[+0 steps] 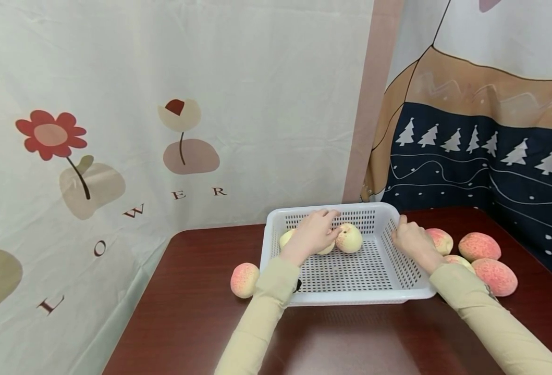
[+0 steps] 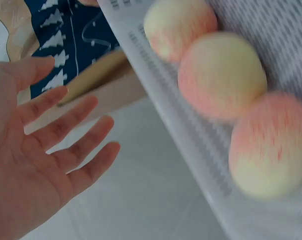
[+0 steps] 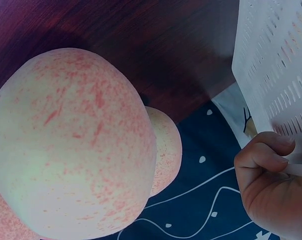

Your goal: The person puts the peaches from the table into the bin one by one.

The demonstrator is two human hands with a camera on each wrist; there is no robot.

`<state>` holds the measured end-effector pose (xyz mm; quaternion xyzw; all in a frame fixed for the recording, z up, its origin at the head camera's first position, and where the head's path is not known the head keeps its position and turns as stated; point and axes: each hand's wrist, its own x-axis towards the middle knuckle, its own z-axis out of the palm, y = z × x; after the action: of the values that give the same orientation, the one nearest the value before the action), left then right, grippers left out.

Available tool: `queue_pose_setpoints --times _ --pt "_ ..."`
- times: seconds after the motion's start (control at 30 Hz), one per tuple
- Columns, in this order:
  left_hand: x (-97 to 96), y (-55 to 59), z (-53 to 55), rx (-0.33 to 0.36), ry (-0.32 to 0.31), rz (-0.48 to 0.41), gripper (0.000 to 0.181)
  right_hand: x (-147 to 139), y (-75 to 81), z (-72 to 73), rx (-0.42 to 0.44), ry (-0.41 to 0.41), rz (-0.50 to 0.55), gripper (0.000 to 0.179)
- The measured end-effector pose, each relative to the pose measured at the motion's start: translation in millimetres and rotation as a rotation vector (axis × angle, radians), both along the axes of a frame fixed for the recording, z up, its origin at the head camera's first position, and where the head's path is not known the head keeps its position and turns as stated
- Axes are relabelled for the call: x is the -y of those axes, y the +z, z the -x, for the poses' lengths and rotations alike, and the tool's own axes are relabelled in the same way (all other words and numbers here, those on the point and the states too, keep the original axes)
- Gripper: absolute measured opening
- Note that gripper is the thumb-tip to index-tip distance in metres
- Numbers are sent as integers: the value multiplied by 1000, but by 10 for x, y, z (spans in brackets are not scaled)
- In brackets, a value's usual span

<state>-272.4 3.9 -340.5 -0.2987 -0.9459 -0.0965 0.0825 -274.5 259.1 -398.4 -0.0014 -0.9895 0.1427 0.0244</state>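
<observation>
A white plastic basket with slotted walls stands on the table. Three peaches sit along its far side, the rightmost peach fully in sight and the others partly behind my left hand. That hand reaches over the basket just above the fruit. In the left wrist view its fingers are spread and hold nothing, beside the row of peaches. My right hand grips the basket's right rim; the right wrist view shows its fingers curled over the edge.
One peach lies on the dark red table left of the basket. Several more, among them a redder peach, lie to the right beside my right forearm. A printed curtain hangs behind the table.
</observation>
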Motion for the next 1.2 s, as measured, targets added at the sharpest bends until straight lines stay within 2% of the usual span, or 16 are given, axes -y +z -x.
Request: queue_pose_setpoints --times 0.13,0.3,0.4,0.53,0.7,0.87,1.07,1.2 --pt "155 45 -70 -43 7 -44 38 1 5 -4 13 -5 4 50" --pt "333 126 -152 -21 -9 -122 38 1 2 -13 27 -5 10 50" --pt "471 131 -204 -40 -15 -136 38 0 -4 -11 23 -2 9 49" --pt "680 103 -285 -57 51 -142 41 -9 -11 -1 35 -10 15 50" --pt "924 2 -360 -81 140 -128 41 -24 -19 12 38 -11 15 51" --pt "1146 -146 -421 -89 200 -102 38 -23 -22 14 30 -1 13 51" --pt "1398 -334 -460 -68 259 -80 39 -14 -7 16 39 -6 6 53" --pt "1530 -448 -469 -28 289 -82 40 -16 2 18 42 -6 8 53"
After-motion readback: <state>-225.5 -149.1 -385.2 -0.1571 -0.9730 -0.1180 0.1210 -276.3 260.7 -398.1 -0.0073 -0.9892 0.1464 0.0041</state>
